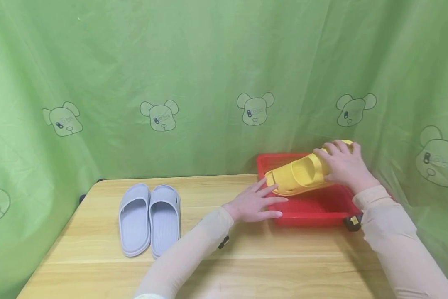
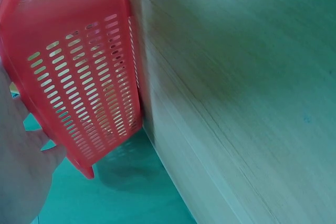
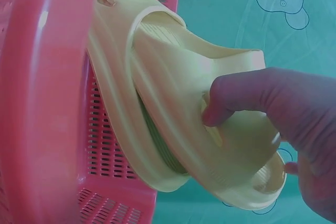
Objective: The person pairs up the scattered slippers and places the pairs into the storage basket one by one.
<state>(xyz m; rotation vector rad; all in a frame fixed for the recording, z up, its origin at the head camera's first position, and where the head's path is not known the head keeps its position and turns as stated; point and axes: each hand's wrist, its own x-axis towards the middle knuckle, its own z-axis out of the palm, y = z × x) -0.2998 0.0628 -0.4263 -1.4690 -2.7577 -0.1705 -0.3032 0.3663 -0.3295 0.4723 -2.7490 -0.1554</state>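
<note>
My right hand (image 1: 345, 166) grips a pair of yellow slippers (image 1: 286, 179), tilted over the red basket (image 1: 309, 218). In the right wrist view the two slippers (image 3: 168, 85) overlap, one tucked partly into the other, and the thumb presses on the upper of the nearer one. My left hand (image 1: 253, 203) lies at the basket's left side, fingers spread and straight across the rim, fingertips right by the lower end of the slippers. From the left wrist, the basket's slotted wall (image 2: 73, 19) shows beside the hand (image 2: 21, 166).
A pair of grey slippers (image 1: 135, 230) sits side by side on the left of the wooden table (image 1: 224, 276). A green curtain (image 1: 209, 54) printed with bear heads hangs behind and along both sides, close behind the basket.
</note>
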